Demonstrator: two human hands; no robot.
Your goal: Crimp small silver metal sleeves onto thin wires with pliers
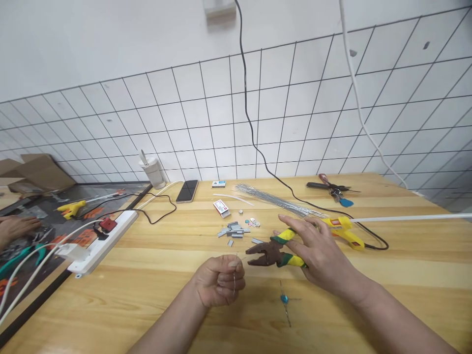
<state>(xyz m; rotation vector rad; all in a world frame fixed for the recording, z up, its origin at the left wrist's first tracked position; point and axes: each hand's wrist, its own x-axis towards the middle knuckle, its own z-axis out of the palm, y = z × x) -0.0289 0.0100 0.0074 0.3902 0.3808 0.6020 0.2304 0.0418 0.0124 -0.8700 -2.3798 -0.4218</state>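
Note:
My left hand (219, 282) is closed in a pinch on a thin piece of wire (234, 278) that sticks up between thumb and fingers. My right hand (317, 248) grips rusty pliers (271, 251) by their green and yellow handles, jaws open and pointing left, close to the wire's top end. A short wire with a blue bead (284, 299) lies on the wooden table (147, 280) just in front of the hands.
Staple strips (233, 231), a small box (221, 208), a bundle of wires (275, 200), a yellow glue gun (344, 230), scissors (330, 188), a phone (187, 191) and a power strip (99, 242) lie on the table. Another person's hand (16, 227) rests at far left.

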